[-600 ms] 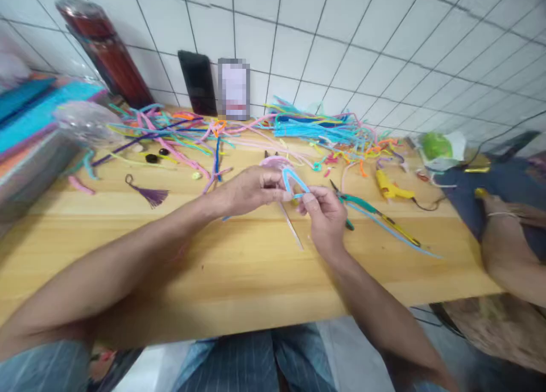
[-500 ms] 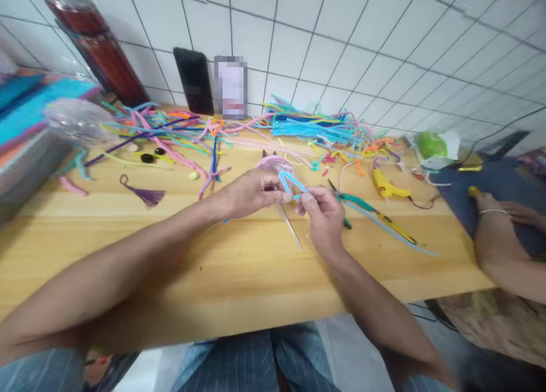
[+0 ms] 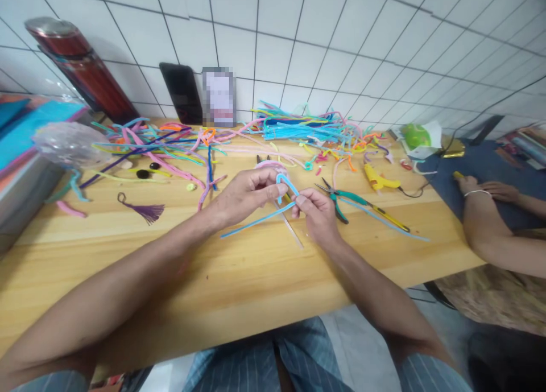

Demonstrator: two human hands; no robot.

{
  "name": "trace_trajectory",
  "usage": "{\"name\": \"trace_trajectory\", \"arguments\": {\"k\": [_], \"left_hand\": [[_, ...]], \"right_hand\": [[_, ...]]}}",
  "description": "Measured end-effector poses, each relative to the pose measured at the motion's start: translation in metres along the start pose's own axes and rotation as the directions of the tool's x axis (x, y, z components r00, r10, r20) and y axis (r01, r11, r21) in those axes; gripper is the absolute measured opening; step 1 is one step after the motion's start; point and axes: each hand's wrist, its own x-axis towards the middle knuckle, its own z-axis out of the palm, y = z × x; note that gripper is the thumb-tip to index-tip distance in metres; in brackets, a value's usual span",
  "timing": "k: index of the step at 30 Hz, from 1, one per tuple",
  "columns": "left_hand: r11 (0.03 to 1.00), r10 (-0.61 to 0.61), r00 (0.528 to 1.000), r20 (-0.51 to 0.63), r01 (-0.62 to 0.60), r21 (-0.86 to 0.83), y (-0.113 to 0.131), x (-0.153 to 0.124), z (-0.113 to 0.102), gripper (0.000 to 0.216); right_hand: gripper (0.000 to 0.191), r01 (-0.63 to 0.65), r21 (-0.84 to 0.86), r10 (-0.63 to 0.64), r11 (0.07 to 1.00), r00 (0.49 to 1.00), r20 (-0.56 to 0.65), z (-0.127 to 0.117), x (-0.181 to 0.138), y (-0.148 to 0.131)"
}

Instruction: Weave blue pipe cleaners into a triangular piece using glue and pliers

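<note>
Between my hands is a light blue pipe cleaner [image 3: 251,219], bent into a narrow loop, with one long tail stretching to the lower left. My left hand [image 3: 247,196] pinches the loop's left side between thumb and fingers. At the loop's right corner, my right hand [image 3: 318,213] grips the same pipe cleaner. A thin pale stick [image 3: 293,232] lies on the table below them. Just right of my right hand are green-handled pliers [image 3: 341,199], with another blue pipe cleaner [image 3: 375,222] beside them. Something pink and round [image 3: 272,165] is partly hidden behind my left hand.
Loose pipe cleaners [image 3: 298,127] run along the wall. A yellow glue gun [image 3: 380,180] and a yellow cutter knife [image 3: 390,218] lie to the right, a purple tassel [image 3: 145,211] to the left. Two phones, one dark [image 3: 181,93], lean near a red flask [image 3: 85,70]. Another person's arm [image 3: 486,221] rests far right.
The blue loop has changed from a sharp, open bend to a narrower, rounded one. Its long tail now shows to the lower left. The view has shifted slightly.
</note>
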Motion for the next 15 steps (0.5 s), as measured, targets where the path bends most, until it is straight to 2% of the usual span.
{"name": "trace_trajectory", "arguments": {"k": [5, 9, 15], "left_hand": [[0.997, -0.027, 1.0, -0.01, 0.026, -0.079, -0.003, 0.0, 0.001, 0.035], [1.0, -0.02, 1.0, -0.016, 0.02, 0.01, 0.0, -0.001, 0.0, 0.03], [0.994, -0.096, 0.995, -0.038, 0.097, 0.039, 0.019, -0.008, 0.0, 0.028]], "right_hand": [[0.023, -0.014, 0.02, 0.013, 1.0, 0.998, 0.056, 0.003, -0.002, -0.007], [0.025, -0.034, 0.055, 0.029, 0.998, 0.995, 0.099, 0.008, -0.004, -0.013], [0.031, -0.064, 0.163, 0.042, 0.985, 0.99, 0.138, 0.012, -0.006, -0.015]]}}
